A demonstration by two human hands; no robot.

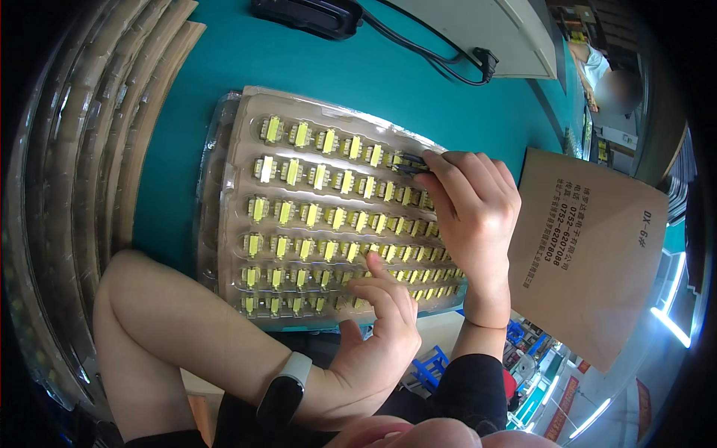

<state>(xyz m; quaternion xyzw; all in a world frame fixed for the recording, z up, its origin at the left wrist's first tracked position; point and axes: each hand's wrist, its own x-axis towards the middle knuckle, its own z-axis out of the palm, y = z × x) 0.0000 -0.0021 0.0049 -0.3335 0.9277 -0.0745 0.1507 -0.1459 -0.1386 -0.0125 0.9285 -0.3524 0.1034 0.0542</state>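
Observation:
A clear plastic tray [234, 175] lies on the green bench, with rows of small yellow-taped transformers [319, 177] in its pockets. At the tray's far right, my right hand [478, 201] is closed round dark tweezers [411, 163]. Their tips reach a transformer in the farthest row; whether they grip it cannot be made out. My left hand [377, 321], a grey-banded watch [286, 390] at its wrist, hovers over the near rows. Its index finger stretches out to a transformer, the thumb is apart and the other fingers bend loosely. Nothing shows in it. Both hands hide some transformers.
Stacked trays with brown layers [89, 142] rise along the left. At the back of the green bench [183, 82] are a black holder [314, 16], a cable plug [487, 66] and a pale cabinet [508, 37]. A cardboard box [590, 299] stands right; another person [597, 71] is beyond.

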